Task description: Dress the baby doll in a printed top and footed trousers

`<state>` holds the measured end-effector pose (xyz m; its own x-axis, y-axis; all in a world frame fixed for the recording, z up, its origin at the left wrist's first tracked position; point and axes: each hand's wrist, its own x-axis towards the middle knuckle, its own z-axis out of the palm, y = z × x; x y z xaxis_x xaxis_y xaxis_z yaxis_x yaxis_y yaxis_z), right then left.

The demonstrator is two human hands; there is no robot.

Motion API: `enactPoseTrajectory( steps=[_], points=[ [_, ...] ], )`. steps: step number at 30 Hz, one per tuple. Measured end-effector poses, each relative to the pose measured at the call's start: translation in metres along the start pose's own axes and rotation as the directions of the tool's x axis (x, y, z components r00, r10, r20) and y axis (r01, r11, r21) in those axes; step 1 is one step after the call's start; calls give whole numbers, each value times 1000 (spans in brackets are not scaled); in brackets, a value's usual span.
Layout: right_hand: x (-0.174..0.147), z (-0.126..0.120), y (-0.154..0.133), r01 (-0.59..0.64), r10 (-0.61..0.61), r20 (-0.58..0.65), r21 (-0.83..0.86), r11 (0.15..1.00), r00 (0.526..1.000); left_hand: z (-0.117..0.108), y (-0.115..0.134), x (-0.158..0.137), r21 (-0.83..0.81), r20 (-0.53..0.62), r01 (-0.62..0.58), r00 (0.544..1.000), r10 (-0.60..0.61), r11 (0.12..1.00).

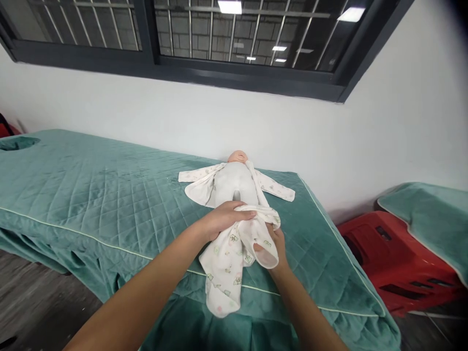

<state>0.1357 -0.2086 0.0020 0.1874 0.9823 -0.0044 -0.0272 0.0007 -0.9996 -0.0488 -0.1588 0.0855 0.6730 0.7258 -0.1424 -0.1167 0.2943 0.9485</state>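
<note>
A baby doll (234,181) with a pale torso lies on the bed, its head at the wall and its lower end towards me. Its white printed jacket (275,185) is spread wide beneath it, both sleeves stretched outward. White baby trousers (224,270) with small green prints are bunched at the doll's lower end, one leg hanging over the bed's near edge. My left hand (227,218) is closed on the waistband side, thumb on top. My right hand (278,243) grips the other side, fingers partly hidden behind the cloth. Something skin-coloured shows in the right trouser leg's opening; I cannot tell what.
A green quilted cover (120,190) drapes the bed, which has a face hole (18,143) at the far left. To the right stands a red plastic object (398,258) partly under another green cover (431,214). Behind the bed rises a white wall (153,117) with a barred window.
</note>
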Motion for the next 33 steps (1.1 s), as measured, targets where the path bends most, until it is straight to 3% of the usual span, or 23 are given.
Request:
enactPoseTrajectory(
  steps=[4, 11, 20, 23, 27, 30, 33],
  points=[
    [11, 4, -3, 87, -86, -182, -3, 996, 980, 1, 9, 9, 207, -66, -85, 993, 101, 975],
    [30, 6, -6, 211, -222, -225, -71, 975, 949, -3, 15, 29, 472, -77, -209, 958, 276, 857],
    [56, 3, -6, 192, -214, -245, -112, 975, 946, -9, 16, 50, 575, -130, -209, 931, 341, 791],
    [59, 0, -1, 173, -196, -250, -112, 979, 948, -9, 14, 51, 575, -150, -214, 921, 359, 790],
    [56, -2, 5, 176, -203, -235, -131, 976, 951, -21, 11, 43, 499, -52, -246, 949, 312, 831],
    [52, -2, 5, 167, -214, -249, -199, 966, 945, -40, 7, 35, 348, 21, -209, 976, 215, 914],
    [48, -2, -3, 208, -261, -187, -264, 942, 947, -59, -2, 31, 197, 85, -144, 988, 129, 970]
  ],
)
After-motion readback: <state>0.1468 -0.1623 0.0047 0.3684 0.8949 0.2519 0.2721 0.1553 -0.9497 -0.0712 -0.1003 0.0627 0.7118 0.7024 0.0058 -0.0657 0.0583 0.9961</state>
